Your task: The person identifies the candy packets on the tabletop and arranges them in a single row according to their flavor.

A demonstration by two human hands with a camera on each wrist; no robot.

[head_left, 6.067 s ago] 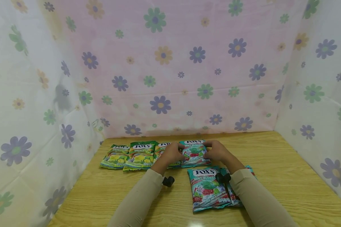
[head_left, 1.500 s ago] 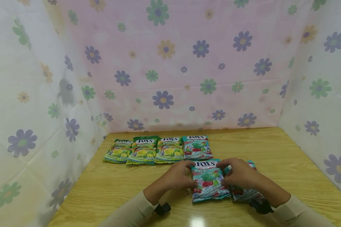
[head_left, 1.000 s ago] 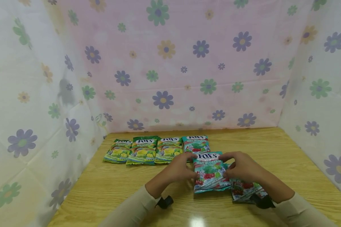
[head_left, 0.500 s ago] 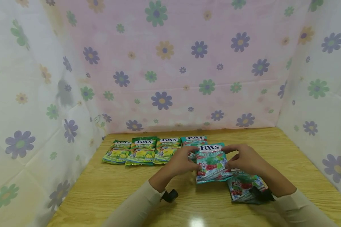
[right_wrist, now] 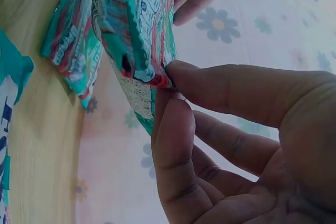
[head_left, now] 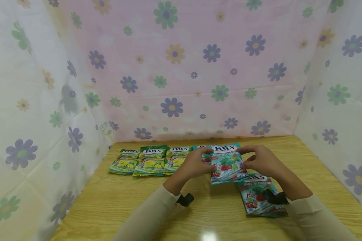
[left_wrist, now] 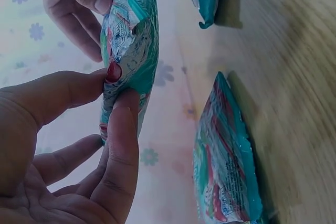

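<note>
A teal Fox's Mint Blossom candy bag is held up off the table between both hands, its front facing me. My left hand pinches its left edge between thumb and fingers; in the left wrist view the candy bag appears side-on. The right hand pinches the opposite edge, thumb in front, as the right wrist view shows. Behind the held bag, a second Mint Blossom bag lies mostly hidden at the row's right end. Another Mint Blossom bag lies below my right wrist.
Three yellow-green Fox's Spring Tea bags, the left one, the middle one and the right one, lie side by side at the back left of the wooden table. A flowered cloth walls in the back and sides.
Both hands have lifted the Mint Blossom bag off the table and carried it away from me and slightly right. Earlier, the hands were at the bag now ending the back row.
</note>
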